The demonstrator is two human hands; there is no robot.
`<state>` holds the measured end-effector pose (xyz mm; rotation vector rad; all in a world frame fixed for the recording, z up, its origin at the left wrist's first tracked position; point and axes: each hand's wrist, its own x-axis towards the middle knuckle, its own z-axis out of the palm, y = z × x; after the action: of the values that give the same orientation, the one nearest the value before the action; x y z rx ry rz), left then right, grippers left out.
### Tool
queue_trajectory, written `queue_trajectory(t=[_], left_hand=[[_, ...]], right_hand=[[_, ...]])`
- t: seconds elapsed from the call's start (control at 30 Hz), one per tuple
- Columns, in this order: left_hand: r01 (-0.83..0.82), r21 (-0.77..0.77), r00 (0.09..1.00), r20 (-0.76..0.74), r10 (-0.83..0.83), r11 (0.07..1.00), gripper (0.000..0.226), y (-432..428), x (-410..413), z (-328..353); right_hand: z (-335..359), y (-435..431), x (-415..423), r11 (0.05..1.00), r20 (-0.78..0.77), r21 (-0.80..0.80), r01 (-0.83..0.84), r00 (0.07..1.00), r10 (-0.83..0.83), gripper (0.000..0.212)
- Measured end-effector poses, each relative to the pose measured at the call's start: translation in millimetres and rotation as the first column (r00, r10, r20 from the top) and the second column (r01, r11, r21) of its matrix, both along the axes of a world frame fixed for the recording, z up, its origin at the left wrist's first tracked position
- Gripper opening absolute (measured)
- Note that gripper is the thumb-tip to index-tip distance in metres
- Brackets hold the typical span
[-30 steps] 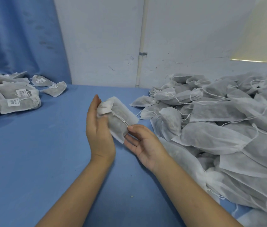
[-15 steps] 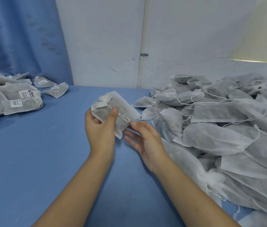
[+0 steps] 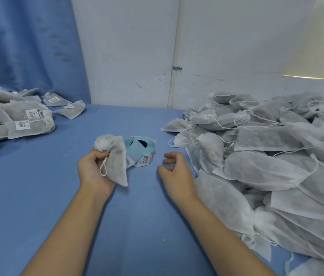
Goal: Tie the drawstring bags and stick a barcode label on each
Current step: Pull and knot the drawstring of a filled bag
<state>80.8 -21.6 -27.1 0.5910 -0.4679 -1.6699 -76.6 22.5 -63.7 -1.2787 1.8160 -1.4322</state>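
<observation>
Left hand (image 3: 92, 168) fingers clenched round cinched neck of drawstring bag (image 3: 115, 162), over mid-bench. Right hand (image 3: 175, 170) at its 3 o'clock, fingers loosely curled, empty. Barcode label roll (image 3: 141, 152) at 2 o'clock. We judge bag soft, light, floppy; best held by neck.

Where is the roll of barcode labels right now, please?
In the head view, the label roll lies on the table, partly behind the bag that the left hand holds, with the right hand to its right.
</observation>
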Motion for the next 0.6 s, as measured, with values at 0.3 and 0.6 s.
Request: queue_trajectory(t=[0.3,0.6], left_hand=[[0.324,0.223,0.917,-0.314,-0.247,0.919,0.03,0.2,8.2,-0.2],[0.229,0.205,0.939,-0.306,-0.16,0.952,0.034,-4.7,0.5,-0.9]], right_hand=[[19.6,-6.8,15.4,0.956,-0.54,-0.136,-0.261,0.828,0.15,0.068],[13.5,-9.5,9.0,0.972,-0.757,-0.206,-0.11,0.648,-0.087,0.01]])
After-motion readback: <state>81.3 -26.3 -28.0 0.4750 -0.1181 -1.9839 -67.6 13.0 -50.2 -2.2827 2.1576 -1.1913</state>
